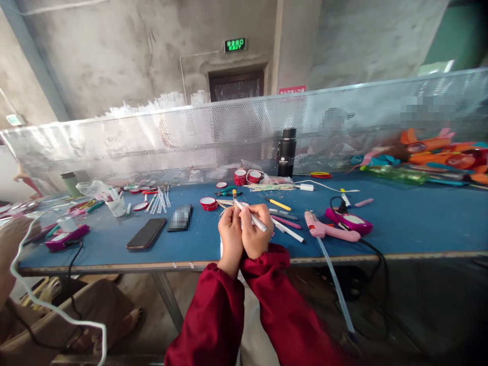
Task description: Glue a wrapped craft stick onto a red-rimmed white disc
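Observation:
Both my hands are close together above the front part of the blue table [236, 251]. A white marker [258, 221] is pinched in my right hand [256, 236] and slants up to the left. My left hand [231, 236] is closed right beside it, its fingertips near the marker's front end. A small yellow-orange tip [234, 193] shows just above the fingers; whether it belongs to the marker or to a small piece in the left hand I cannot tell. More markers [292, 233] lie to the right of my hands.
On the right lie a pink glue gun [330, 229] with a long glue stick and a purple device [351, 222]. Left are a black phone [147, 234] and a cup of pens [115, 207]. Behind stand red tape rolls [240, 177] and a black bottle [287, 152]. Another person's arm [13, 249] is far left.

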Tool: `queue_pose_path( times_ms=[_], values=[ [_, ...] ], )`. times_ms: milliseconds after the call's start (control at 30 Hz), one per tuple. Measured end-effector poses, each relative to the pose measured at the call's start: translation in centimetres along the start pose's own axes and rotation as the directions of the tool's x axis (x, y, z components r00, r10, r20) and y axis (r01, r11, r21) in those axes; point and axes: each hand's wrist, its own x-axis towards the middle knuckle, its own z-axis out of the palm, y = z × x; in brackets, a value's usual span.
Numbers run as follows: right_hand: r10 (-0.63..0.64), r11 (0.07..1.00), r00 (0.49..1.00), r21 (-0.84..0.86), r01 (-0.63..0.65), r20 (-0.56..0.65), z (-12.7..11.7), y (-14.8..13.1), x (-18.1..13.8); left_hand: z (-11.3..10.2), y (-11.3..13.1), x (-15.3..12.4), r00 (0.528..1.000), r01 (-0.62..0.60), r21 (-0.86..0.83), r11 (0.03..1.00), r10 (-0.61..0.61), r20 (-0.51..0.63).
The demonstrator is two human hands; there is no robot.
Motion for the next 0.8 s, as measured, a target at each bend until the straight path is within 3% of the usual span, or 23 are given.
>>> queue_pose_path(
  times_ms=[200, 500, 700, 800],
  values=[
    [0.060, 0.998, 0.998, 0.001, -0.060, -0.038, 0.06, 0.08, -0.11, 0.00, 0.28, -0.03, 1.000, -0.017, 0.019, 1.000, 0.018, -0.016],
    [-0.005, 1.000, 1.000, -0.008, 0.005, 0.016, -0.10, -0.26, -0.01, -0.02, 0.02, 0.01, 1.000, -0.003, 0.006, 1.000, 0.003, -0.005],
    [0.031, 0.999, 0.997, -0.023, -0.033, -0.068, -0.04, -0.19, -0.09, -0.02, 0.07, 0.10, 0.999, -0.020, 0.035, 0.999, 0.021, -0.028],
    [0.022, 1.000, 0.999, -0.010, -0.023, -0.046, -0.08, -0.21, -0.14, 0.02, 0.11, 0.08, 0.999, -0.019, 0.046, 0.999, 0.020, -0.027]
  ],
)
